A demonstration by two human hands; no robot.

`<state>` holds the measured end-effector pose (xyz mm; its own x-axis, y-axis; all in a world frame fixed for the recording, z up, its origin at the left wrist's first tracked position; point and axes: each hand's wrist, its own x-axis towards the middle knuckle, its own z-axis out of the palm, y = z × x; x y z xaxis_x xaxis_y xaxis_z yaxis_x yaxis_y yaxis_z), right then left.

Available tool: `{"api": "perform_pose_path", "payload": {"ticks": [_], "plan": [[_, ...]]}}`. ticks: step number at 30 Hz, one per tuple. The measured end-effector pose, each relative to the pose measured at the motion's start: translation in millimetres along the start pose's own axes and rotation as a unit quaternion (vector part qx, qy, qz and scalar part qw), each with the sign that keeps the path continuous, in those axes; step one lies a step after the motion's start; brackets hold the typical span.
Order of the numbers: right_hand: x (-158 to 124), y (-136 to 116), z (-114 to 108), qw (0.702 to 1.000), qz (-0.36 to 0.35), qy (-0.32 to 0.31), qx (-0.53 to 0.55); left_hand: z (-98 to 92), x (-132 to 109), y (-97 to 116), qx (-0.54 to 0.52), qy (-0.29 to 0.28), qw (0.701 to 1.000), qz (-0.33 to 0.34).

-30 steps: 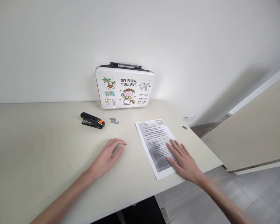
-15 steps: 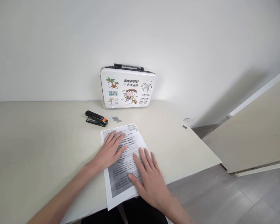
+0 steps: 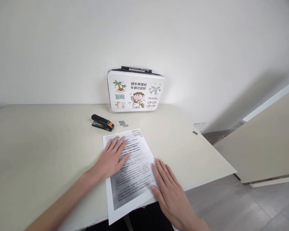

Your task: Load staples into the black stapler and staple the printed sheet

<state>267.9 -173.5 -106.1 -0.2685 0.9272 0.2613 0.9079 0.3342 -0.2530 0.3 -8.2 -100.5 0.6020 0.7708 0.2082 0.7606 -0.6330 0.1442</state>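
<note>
A printed sheet of paper (image 3: 132,189) lies at the table's front, its lower corner jutting past the edge; whether more sheets lie under it I cannot tell. My left hand (image 3: 114,157) rests flat on its upper left part, fingers spread. At the paper's right edge, my right hand (image 3: 170,186) lies with fingers stretched out, the fingertips on or beside that edge. Beyond the paper stands a black stapler (image 3: 102,123) with an orange patch. Several grey staple strips (image 3: 123,123) lie just right of the stapler.
A white carry case (image 3: 136,91) with cartoon prints leans against the wall at the back. One more small grey strip (image 3: 195,132) lies near the table's right edge. Right of the table (image 3: 50,154) are a pale board (image 3: 269,138) and the grey floor (image 3: 219,205).
My right hand has slid off the printed text to the right edge of the paper. My left hand stays flat on the sheet. The view has shifted slightly.
</note>
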Motion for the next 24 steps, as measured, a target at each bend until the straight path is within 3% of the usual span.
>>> {"api": "perform_pose_path", "payload": {"ticks": [8, 12, 16, 18, 21, 24], "plan": [[2.4, 41.8, -12.2, 0.998, 0.017, -0.052, 0.015, -23.8, -35.1, -42.2, 0.013, -0.018, 1.000, 0.011], [15.4, 63.5, -8.2, 0.997, 0.041, -0.057, 0.026, -46.2, -36.7, -62.2, 0.029, 0.018, 0.999, 0.014], [20.5, 68.5, -1.4, 0.998, 0.045, -0.032, 0.021, -70.3, -1.2, -87.0, 0.078, 0.088, 0.993, -0.026], [20.3, 67.5, 0.0, 0.999, 0.041, -0.024, 0.016, -80.2, 26.6, -104.2, 0.113, 0.090, 0.989, -0.036], [20.3, 66.6, -0.8, 0.999, 0.036, -0.020, 0.014, -94.5, 66.9, -128.5, 0.154, -0.002, 0.988, -0.024], [21.3, 67.4, -2.6, 0.999, 0.033, -0.013, 0.022, -110.5, 91.9, -139.9, 0.174, -0.114, 0.977, -0.046]]}}
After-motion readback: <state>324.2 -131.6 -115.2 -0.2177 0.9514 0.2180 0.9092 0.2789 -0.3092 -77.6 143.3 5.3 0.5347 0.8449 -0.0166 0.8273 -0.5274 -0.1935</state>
